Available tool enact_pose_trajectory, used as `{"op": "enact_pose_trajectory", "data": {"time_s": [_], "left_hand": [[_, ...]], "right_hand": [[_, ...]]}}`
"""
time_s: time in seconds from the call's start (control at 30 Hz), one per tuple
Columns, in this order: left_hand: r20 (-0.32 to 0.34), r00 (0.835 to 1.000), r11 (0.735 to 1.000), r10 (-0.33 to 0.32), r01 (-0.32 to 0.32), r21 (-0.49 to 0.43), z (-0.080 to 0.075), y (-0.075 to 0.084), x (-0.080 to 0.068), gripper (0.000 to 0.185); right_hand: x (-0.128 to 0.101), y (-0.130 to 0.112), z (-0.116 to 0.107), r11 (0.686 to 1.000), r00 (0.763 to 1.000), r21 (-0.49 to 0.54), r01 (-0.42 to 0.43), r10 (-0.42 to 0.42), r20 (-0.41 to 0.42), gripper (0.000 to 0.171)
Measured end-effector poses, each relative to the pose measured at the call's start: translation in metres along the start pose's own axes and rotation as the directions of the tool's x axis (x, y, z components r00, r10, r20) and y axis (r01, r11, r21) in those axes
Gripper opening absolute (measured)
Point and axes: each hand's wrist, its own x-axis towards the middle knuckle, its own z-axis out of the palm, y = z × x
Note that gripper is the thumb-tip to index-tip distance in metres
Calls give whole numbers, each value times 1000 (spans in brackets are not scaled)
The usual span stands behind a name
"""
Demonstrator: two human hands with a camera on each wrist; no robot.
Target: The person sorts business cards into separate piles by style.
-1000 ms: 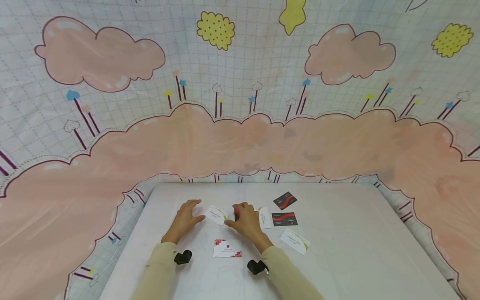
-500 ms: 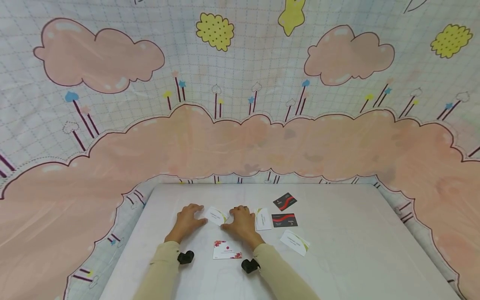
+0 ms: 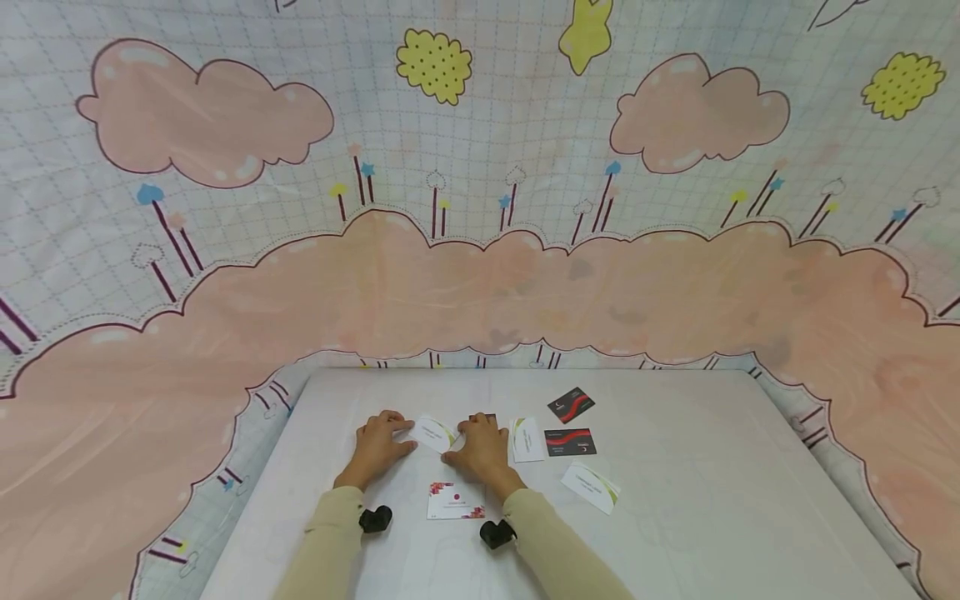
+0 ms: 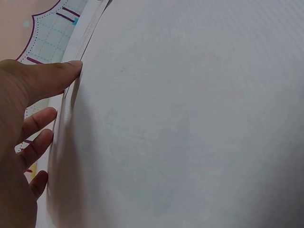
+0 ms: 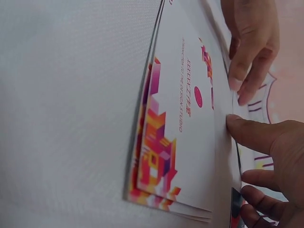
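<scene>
My left hand (image 3: 381,443) lies on the white table (image 3: 675,433), its straight fingertips touching the left edge of a white card with a green corner (image 3: 435,433). My right hand (image 3: 476,448) lies flat just right of that card and covers a dark card (image 3: 484,416), of which only the far edge shows. In the right wrist view my right thumb (image 5: 254,135) presses the table beside a white card with pink floral print (image 5: 183,133), and the left hand (image 5: 251,42) is beyond it. The left wrist view shows my left hand (image 4: 28,118) with its thumb stretched out on the table.
The floral card (image 3: 453,501) lies near me between my forearms. Right of my right hand are a white card (image 3: 527,439), two black-and-red cards (image 3: 571,405) (image 3: 570,442) and another white card (image 3: 590,486). A cloud-print cloth (image 3: 480,275) hangs behind the table.
My right hand has lowered flat onto the table; the red-and-black card seen at its fingers is now mostly under it. Both hands have drawn slightly nearer to me.
</scene>
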Motion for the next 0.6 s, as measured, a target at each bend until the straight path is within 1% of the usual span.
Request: {"op": "enact_pose_trajectory", "data": {"time_s": [0.23,0.43,0.6], "left_hand": [[-21,1000,1000,5,-5,-8,0,2,-2,39],[-20,1000,1000,3,-4,-28,1,2,-3,38],[-13,1000,1000,-10,9,-30,2,0,-2,44]], "right_hand": [[0,-2,0,1000,1000,2,-1,1,-5,55],[0,-2,0,999,1000,42,4,-3,-11,54],[-1,0,1,999,1000,40,16,-16,-12,55]]}}
